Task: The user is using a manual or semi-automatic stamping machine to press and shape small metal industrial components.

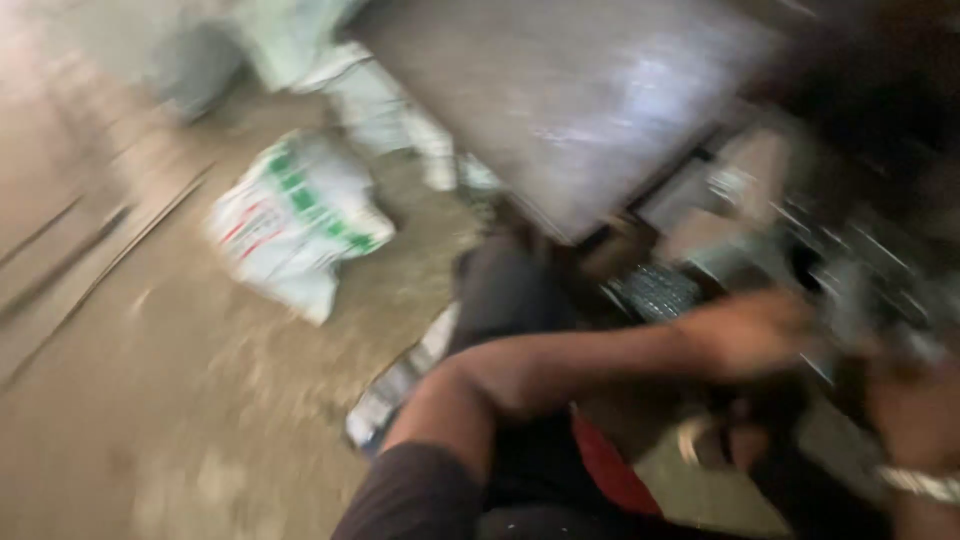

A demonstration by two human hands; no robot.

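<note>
The picture is badly smeared by motion. My left arm reaches from the bottom middle to the right, and my left hand (755,330) lies over dark metal parts (850,270) below a grey slab (590,100). My right hand (915,415), with a metal band at the wrist, shows at the right edge beside the same parts. Whether either hand grips anything is lost in the blur. A dark ribbed piece (655,290) lies just left of my left hand.
A white sack with green and red print (295,215) lies on the dusty floor at the left. More pale sacks (300,50) lean at the back. Long thin bars (70,260) lie on the floor far left. My dark trouser leg (510,300) is in the middle.
</note>
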